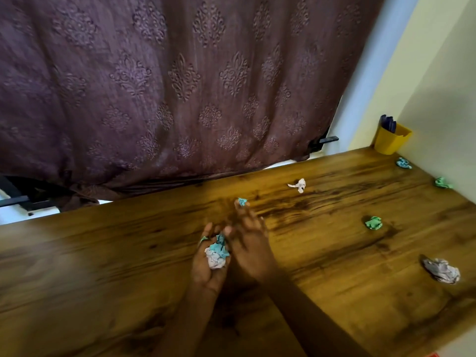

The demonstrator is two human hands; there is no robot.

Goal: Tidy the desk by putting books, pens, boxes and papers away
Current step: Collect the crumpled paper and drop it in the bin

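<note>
yellow cup [392, 141] holds dark sticks [388, 123]. left hand [210, 261] cups crumpled paper [217, 253], teal and white; right hand [249, 238] touches a teal scrap [242, 201] with straight fingers [244, 215].

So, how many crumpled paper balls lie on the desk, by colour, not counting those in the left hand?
Green paper balls: 2
Teal paper balls: 2, one at the right hand fingertips
White or grey paper balls: 2
Total: 6 on the desk
Left out: the crumpled papers in the left hand
</note>
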